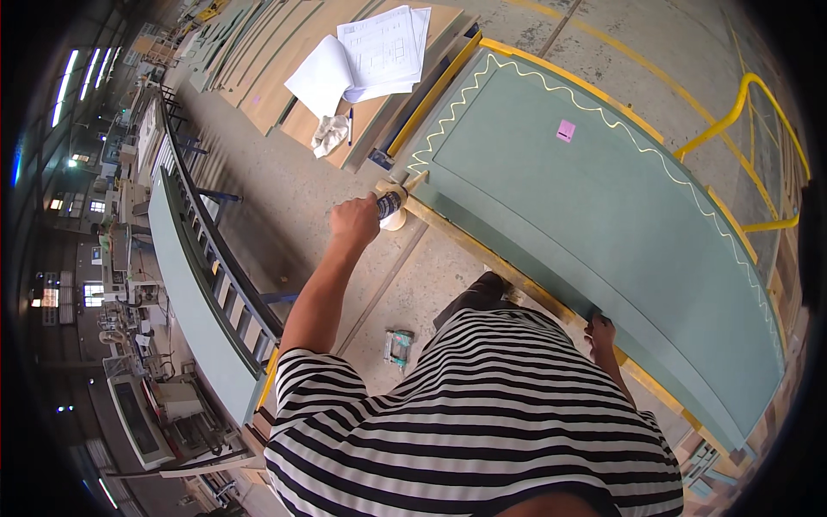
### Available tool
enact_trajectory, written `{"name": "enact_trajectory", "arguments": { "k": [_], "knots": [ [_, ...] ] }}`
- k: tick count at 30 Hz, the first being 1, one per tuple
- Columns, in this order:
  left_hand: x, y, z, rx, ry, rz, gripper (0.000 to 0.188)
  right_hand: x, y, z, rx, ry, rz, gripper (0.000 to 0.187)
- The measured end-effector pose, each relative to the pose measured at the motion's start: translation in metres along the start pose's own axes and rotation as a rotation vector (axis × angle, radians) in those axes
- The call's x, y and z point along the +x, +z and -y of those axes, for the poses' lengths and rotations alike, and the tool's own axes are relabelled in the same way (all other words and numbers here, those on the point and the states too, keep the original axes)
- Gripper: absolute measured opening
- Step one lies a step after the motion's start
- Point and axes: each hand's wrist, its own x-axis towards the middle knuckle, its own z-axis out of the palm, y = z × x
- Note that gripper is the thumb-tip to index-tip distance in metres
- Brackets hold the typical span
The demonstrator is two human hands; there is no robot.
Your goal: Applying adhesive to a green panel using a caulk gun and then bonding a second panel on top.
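My left hand (354, 222) is closed around a glue bottle (392, 202) with a dark label, tilted so its pale nozzle meets the near left corner of a large grey-green panel (534, 189). A wavy line of cream-coloured glue (594, 105) runs along the panel's left end and far edge. At the panel's near edge, well to the right, is my right hand (598, 334). Its fingers are bent by something dark there, partly hidden and too small to make out. A small pink label (566, 130) lies on the panel.
The panel rests on a yellow-edged stand (448, 226), with a yellow rail (732, 121) beyond. Stacked boards at the far left carry paper sheets (379, 56), a crumpled cloth (330, 135) and a pen (351, 127). A roller conveyor (211, 250) stands left; a teal-and-grey tool (398, 346) lies on the floor.
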Motion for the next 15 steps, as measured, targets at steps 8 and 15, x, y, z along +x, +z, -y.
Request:
{"name": "enact_trajectory", "arguments": {
  "k": [8, 15],
  "knots": [
    [0.01, 0.0, -0.012, 0.019, 0.036, -0.002, 0.031, -0.002, -0.012, -0.016, 0.024, 0.051, -0.026, 0.035],
    [-0.021, -0.008, -0.027, 0.037, 0.132, -0.003, 0.019, -0.002, -0.009, -0.031, 0.052, 0.059, -0.039, 0.038]
  ]
}}
